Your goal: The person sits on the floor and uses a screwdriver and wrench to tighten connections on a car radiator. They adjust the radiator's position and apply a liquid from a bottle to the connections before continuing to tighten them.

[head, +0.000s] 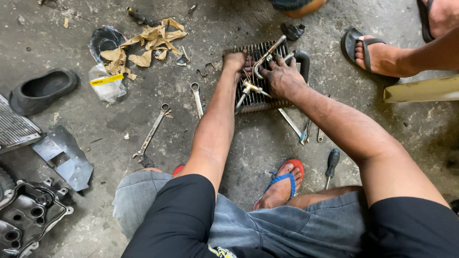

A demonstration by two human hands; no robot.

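Observation:
A dark finned coil block (267,51) with metal pipes lies on the concrete floor in front of me. My left hand (234,61) grips its left edge, fingers curled over the fins. My right hand (282,78) rests on top of the block, fingers spread over a curved silver pipe (268,53) and a brass fitting (249,88). Thin wires run between my two hands. I sit low, knees bent, with a red and blue sandal (286,179) on my right foot.
Spanners (152,131) (196,98) lie to the left, a screwdriver (331,165) and small tools (306,133) to the right. Crumpled brown paper (148,43), a plastic bag (106,82), a black shoe (42,88), metal plates (67,155) and an engine cover (26,215) sit left. Another person's sandalled foot (377,55) is top right.

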